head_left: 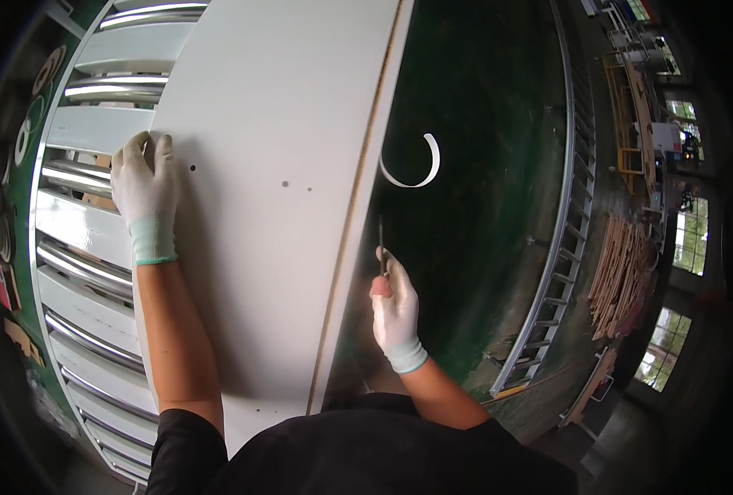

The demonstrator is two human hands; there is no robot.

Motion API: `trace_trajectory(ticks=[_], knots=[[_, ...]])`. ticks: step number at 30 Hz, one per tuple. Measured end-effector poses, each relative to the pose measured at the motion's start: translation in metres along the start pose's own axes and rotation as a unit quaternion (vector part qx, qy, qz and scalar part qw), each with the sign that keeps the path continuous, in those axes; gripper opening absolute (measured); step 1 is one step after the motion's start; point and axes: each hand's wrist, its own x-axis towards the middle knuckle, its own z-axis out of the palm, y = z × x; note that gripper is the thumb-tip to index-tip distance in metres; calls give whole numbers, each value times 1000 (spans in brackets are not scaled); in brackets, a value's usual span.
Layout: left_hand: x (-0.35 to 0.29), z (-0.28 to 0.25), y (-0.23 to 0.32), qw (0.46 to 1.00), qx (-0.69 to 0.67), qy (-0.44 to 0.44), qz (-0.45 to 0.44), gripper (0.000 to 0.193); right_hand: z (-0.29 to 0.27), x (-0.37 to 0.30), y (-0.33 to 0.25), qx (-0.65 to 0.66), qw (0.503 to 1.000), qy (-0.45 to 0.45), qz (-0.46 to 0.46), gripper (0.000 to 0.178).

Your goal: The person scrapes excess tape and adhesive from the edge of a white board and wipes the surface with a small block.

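A long white panel [251,99] lies before me, its right side showing a bare brown strip of board core. Over its left edge my left hand [145,177], in a white glove with a green cuff, is closed, thumb on top and fingers curled past the edge. My right hand [396,313], gloved alike, is beside the panel's right edge. It is closed round the red handle of a slim tool [381,285] with a thin dark shaft pointing away from me; its exact kind is unclear. Farther along that edge, a white edging strip [432,165] curls outward.
Under the panel runs a roller conveyor [86,264] with shiny metal rollers. Right of it is a green floor [482,165], bounded by a long metal frame [566,239] like a ladder. A stack of wooden strips [622,276] stands beyond, near windows.
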Motion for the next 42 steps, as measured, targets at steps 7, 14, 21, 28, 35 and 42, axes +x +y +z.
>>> trace_trajectory(ticks=[7,14,21,28,35,42], knots=[[-6,12,19,1000,21,-17,5,55,63,94,-76,-97,980,-26,-174,65],[4,-7,26,996,78,-23,-37,50,-17,142,-69,-174,934,-12,-312,37],[3,1,31,993,95,-34,-57,46,-43,237,-82,-256,894,-356,85,50],[8,3,42,987,149,-34,-45,48,-47,266,-75,63,775,-433,456,45],[18,71,190,990,28,-29,-138,64,-59,262,-18,262,604,-426,621,35],[27,100,246,969,169,-27,-176,72,-68,304,-55,162,577,-502,624,29]])
